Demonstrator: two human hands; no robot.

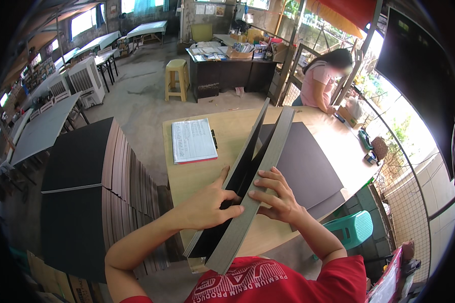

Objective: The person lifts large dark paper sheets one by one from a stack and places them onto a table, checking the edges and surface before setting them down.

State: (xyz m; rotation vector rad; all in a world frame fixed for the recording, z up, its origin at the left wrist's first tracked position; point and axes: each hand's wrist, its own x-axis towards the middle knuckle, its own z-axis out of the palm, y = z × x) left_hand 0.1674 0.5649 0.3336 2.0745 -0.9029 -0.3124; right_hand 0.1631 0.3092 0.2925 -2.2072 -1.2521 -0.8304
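A stack of black boards with grey edges stands tilted on edge in front of me, parted into a thin bundle [248, 144] on the left and a thicker bundle [275, 146] on the right. My left hand [207, 204] grips the thin bundle, with some fingers reaching into the dark gap and one fingertip at the thicker bundle's edge. Across the thicker bundle's upper edge, my right hand [278, 197] has its fingers bent over from the right side. More dark boards [308, 169] lie flat on the wooden table [189, 179], to the right of the bundles.
Tall piles of black boards [76, 151] stand at my left. A clipboard with a paper form [193, 140] and a pen [215, 139] lies on the table. Across it, a person in pink [318, 83] leans near a box. A green stool [354, 227] stands at the right.
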